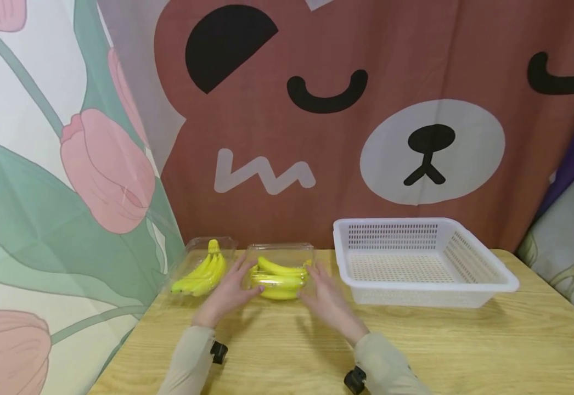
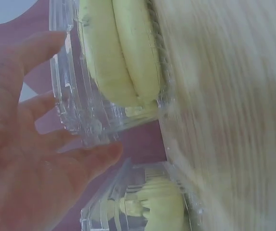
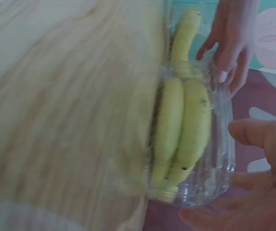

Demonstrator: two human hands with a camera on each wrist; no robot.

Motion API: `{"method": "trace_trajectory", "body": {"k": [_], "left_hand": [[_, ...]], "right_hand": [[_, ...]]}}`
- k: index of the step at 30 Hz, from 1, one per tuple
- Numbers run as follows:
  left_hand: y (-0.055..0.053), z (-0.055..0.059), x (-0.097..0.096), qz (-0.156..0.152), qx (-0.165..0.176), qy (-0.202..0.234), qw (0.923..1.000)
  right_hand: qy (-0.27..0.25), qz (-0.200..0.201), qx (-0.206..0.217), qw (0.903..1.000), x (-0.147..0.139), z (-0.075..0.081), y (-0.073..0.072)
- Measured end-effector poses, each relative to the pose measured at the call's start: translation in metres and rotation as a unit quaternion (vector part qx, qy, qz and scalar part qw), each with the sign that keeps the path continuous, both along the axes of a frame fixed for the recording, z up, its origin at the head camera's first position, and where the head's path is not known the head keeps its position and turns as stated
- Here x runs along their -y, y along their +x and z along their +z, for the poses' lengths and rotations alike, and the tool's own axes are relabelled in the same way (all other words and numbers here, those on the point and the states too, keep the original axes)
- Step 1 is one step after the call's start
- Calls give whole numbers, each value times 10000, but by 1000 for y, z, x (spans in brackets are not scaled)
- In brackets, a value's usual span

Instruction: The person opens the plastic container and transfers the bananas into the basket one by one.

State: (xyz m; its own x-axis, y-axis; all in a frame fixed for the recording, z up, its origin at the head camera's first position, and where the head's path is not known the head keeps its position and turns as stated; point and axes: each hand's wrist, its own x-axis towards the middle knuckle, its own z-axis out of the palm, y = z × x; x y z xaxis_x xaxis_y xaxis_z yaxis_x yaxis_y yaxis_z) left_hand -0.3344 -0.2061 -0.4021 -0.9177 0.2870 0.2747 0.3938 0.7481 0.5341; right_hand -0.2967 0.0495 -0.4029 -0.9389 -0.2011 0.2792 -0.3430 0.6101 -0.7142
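Bananas [image 1: 279,281] lie inside a clear plastic clamshell box [image 1: 281,249] on the wooden table. My left hand [image 1: 231,291] is at the box's left end, fingers spread, with fingertips at its edge in the left wrist view. At the opposite end my right hand [image 1: 327,302] has its fingers spread beside the box; in the right wrist view I cannot tell whether they all touch it. The lid looks shut over the fruit. Left of my left hand, a second clear box [image 1: 190,245] holds another bunch of bananas [image 1: 203,274].
A white perforated plastic basket [image 1: 425,287] stands on the wooden table [image 1: 277,356] to the right of my right hand. Behind the table hangs a curtain with a bear face [image 1: 247,219], and a tulip-patterned curtain [image 1: 25,219] hangs on the left.
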Motion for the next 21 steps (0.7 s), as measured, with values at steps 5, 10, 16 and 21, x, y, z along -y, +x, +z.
{"method": "trace_trajectory", "body": {"k": [5,10,16,21], "left_hand": [[-2,-3,0,1,15,126,9999],[0,0,-2,24,19,-16,10000],[7,7,-9,-41,-129,-410,9991],[17,17,-16,-96,-29,-533,9985]], "right_hand": [[295,262,-56,9992,-5,-8,-3],[560,278,-277,9977,-9,-7,-4],[1132,224,-442,9923,-12,2,3],[1590,178,-545,9856,-14,12,13]]}}
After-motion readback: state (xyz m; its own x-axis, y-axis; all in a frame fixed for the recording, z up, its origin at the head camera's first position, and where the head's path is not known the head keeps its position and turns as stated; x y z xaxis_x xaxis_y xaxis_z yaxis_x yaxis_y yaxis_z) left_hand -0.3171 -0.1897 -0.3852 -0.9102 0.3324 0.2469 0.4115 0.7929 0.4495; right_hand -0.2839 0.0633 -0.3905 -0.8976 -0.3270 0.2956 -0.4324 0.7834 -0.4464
